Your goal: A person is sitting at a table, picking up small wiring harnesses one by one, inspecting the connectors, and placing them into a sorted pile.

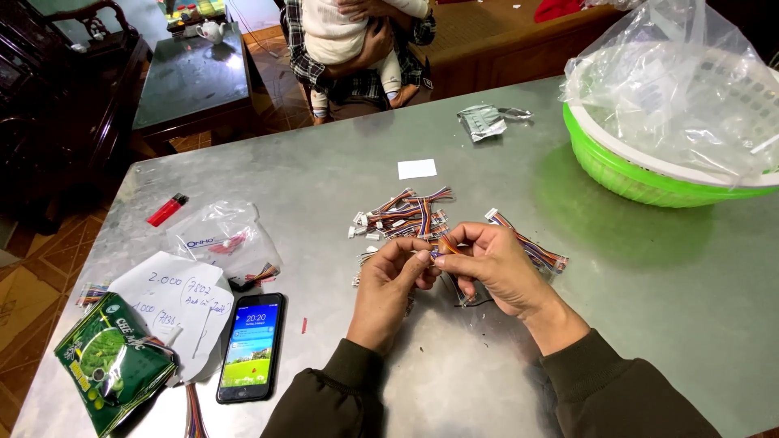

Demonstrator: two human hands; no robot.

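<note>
Mid-frame, our left hand and right hand both pinch one wire harness; a bunch lies loose just above, one bundle at right.

Soft even daylight, sharp focus, faint tabletop glare

A green foil packet lies at the table's near left corner, touching a white handwritten paper sheet. Just right of the sheet, a black phone lies flat, its screen lit blue and green. Beyond them sits 1 clear plastic bag. Farther back lie a small white label and a crumpled grey packet.
</note>
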